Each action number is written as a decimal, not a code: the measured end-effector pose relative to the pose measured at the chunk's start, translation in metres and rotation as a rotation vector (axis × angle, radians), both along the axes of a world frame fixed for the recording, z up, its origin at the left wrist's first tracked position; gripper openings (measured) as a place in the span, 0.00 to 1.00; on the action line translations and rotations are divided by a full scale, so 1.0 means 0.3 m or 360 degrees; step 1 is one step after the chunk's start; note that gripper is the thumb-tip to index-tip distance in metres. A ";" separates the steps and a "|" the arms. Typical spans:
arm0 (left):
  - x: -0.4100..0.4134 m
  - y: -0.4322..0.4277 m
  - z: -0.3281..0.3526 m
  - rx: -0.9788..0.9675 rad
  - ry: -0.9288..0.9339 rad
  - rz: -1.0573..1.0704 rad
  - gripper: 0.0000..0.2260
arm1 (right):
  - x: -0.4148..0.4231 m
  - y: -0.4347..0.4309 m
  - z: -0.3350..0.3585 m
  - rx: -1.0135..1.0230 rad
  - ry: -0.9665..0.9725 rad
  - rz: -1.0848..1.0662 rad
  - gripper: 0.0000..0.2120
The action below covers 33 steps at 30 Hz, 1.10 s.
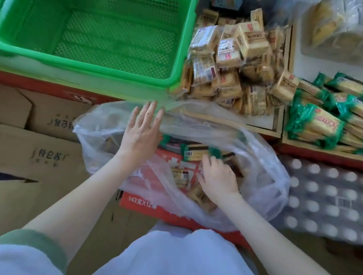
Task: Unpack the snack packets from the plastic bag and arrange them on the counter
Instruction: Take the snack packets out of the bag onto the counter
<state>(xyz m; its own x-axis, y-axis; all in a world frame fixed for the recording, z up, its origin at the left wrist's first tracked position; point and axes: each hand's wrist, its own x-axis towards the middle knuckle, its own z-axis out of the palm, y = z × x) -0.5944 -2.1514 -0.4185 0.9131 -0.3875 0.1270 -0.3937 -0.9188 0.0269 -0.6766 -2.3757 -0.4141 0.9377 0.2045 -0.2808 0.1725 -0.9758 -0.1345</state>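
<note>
You are mid-unpacking: left hand [142,131] flat and released on the plastic bag [265,174] rim, right hand [216,178] grasping a green-ended packet [198,155] inside the bag, which next needs lifting onto the desk [266,121] beyond it.

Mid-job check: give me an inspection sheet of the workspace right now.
Surface: counter, partly covered by packets.
Job's things: plastic bag open on a red box, packets inside; tan packets and green packets piled on the counter.
Clutter: green basket, cardboard boxes, bottle pack.
Grippers: left hand on the bag's rim, fingers straight; right hand in the bag, fingers curled among packets, grip unclear.
Cables: nothing seen.
Surroundings: clear tubs of stock behind.
</note>
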 end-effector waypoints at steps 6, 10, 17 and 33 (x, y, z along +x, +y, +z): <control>-0.172 0.083 -0.051 0.0119 0.0205 -0.0075 0.22 | -0.104 0.003 -0.077 -0.0181 0.0615 -0.0223 0.34; -0.243 0.101 -0.052 0.0113 0.0245 -0.0076 0.22 | -0.130 -0.003 -0.068 -0.0238 0.0677 -0.0048 0.37; -0.287 0.118 -0.075 0.0058 0.0072 -0.0248 0.16 | -0.149 0.015 -0.029 0.0080 0.0441 -0.0137 0.31; 0.184 -0.070 0.198 -0.0046 0.0126 0.0100 0.28 | 0.573 -0.083 0.451 0.0820 -0.1013 -0.0697 0.19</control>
